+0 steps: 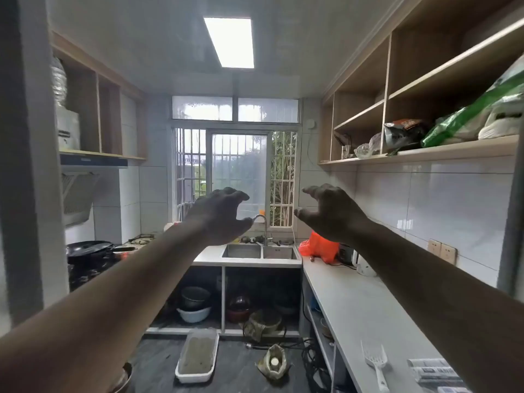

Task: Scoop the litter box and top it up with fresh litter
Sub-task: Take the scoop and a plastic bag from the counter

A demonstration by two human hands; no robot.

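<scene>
work has not started, we think. our left hand (218, 215) and right hand (330, 212) hang in the air, fingers loose, holding nothing. the white plastic litter box (197, 355) sits on the dark floor. the white slotted scoop (375, 364) lies at the grey counter (360, 310) near edge.

I am looking down a narrow kitchen with glossy white wall tiles (442, 199), a dark grey floor (238, 367) and a bright rectangular ceiling light panel (229, 42) overhead. At the far end a barred window with sliding glass panes (238, 171) sits above a steel double-basin sink (261, 251) with a curved chrome tap (262, 222), and greenery shows outside. Open wooden wall shelves (419, 89) run along the right above a long pale grey countertop (365, 307), while on the left I see more wooden cabinets (105, 114), a slanted range hood (82, 188) and a black wok (89, 248) on the stove.
</scene>
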